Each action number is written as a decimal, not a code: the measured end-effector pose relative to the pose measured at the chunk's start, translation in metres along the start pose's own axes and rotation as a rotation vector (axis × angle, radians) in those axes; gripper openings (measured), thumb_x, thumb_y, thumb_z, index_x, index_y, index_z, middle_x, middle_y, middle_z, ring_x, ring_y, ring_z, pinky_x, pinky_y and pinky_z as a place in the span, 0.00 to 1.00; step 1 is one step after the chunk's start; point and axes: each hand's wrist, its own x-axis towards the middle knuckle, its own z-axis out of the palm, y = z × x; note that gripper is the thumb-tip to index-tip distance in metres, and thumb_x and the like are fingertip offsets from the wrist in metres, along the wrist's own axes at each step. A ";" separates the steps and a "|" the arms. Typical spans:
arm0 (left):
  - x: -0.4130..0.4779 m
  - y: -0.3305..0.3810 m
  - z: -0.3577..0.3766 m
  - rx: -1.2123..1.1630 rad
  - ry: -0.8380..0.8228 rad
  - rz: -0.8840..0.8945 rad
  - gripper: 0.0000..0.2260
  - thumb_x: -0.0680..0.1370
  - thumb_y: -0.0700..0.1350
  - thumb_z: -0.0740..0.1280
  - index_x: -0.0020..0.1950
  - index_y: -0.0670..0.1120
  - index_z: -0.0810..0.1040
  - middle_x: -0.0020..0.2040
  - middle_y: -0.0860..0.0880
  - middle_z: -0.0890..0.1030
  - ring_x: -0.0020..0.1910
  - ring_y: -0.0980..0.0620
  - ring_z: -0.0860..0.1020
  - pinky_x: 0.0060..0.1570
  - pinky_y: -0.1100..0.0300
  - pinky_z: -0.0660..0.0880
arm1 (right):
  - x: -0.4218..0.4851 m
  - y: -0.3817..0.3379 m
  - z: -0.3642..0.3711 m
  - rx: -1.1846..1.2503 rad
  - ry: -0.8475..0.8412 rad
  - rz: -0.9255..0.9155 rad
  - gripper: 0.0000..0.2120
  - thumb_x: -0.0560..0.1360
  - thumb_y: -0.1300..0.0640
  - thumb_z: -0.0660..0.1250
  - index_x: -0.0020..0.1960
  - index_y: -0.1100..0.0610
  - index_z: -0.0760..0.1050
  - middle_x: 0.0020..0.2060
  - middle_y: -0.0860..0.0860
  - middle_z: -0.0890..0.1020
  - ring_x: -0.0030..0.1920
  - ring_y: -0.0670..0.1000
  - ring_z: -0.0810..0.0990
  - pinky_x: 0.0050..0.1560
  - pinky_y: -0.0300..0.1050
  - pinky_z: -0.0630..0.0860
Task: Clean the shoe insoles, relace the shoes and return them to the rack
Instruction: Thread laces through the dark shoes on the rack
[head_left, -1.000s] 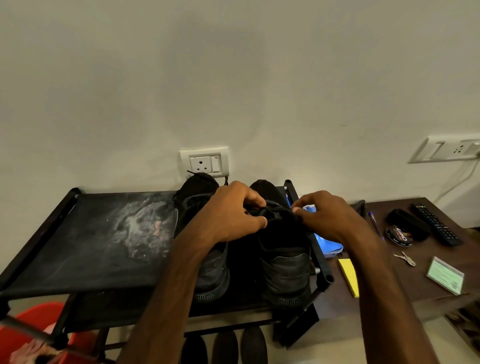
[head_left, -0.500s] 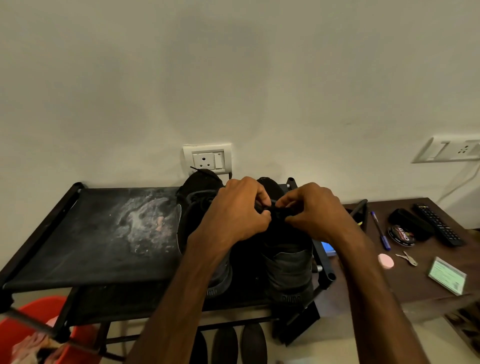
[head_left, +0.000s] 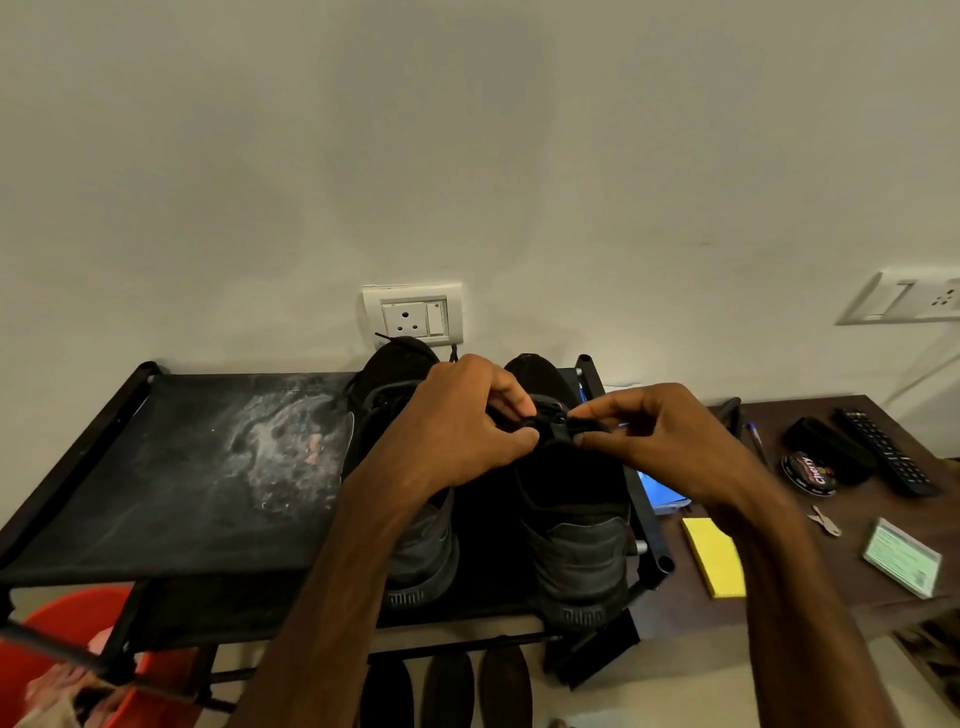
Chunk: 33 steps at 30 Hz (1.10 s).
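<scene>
Two black shoes stand side by side at the right end of the rack's (head_left: 156, 467) top shelf. Their heels face its front edge and their toes reach the back edge by the wall. Your left hand (head_left: 457, 415) and right hand (head_left: 670, 441) meet over the tongue of the right-hand shoe (head_left: 576, 535). The fingers (head_left: 511, 400) of your left hand are curled and pinch the black lace (head_left: 551, 415). Your right thumb and forefinger pinch the same lace from the other side, with the other fingers loosely bent. Your left forearm crosses the left-hand shoe (head_left: 421, 545) and hides much of it.

This looks like the lacing or knotting step, near the top eyelets. With black lace on a black shoe in dim light, you cannot tell which eyelet is in hand.

To do it well, draw both ends evenly so the crossings lie flat. Compare the two ends by touch for equal length before tying. Pull toward yourself rather than sideways, since this shoe stands just beside the shelf's right edge and could tip off it. Lift your left forearm clear of the other shoe so it does not get dragged.

On the brown bench (head_left: 831, 587) to the right lie a yellow pad (head_left: 714, 558), a polish tin (head_left: 810, 473) and a remote (head_left: 883, 452). Whether the left-hand shoe is already laced cannot be seen.
</scene>
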 end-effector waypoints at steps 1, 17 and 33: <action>-0.001 -0.001 -0.002 -0.018 -0.009 -0.004 0.07 0.73 0.46 0.78 0.51 0.50 0.86 0.43 0.56 0.86 0.33 0.67 0.80 0.42 0.70 0.78 | -0.002 -0.001 -0.003 0.056 -0.042 0.009 0.10 0.75 0.60 0.75 0.55 0.52 0.86 0.43 0.48 0.88 0.47 0.47 0.87 0.55 0.42 0.83; 0.014 0.000 0.011 0.106 -0.052 0.000 0.09 0.81 0.42 0.69 0.57 0.52 0.85 0.46 0.58 0.83 0.27 0.61 0.81 0.39 0.73 0.77 | 0.017 0.009 -0.003 -0.009 -0.056 -0.095 0.06 0.78 0.56 0.71 0.51 0.50 0.87 0.42 0.50 0.87 0.43 0.49 0.86 0.40 0.40 0.83; 0.014 -0.003 0.010 0.086 -0.054 0.024 0.06 0.82 0.45 0.67 0.54 0.49 0.85 0.36 0.60 0.79 0.26 0.60 0.80 0.34 0.72 0.75 | 0.031 0.013 0.016 -0.289 -0.006 -0.134 0.04 0.77 0.53 0.73 0.48 0.49 0.87 0.40 0.45 0.87 0.43 0.42 0.85 0.50 0.47 0.84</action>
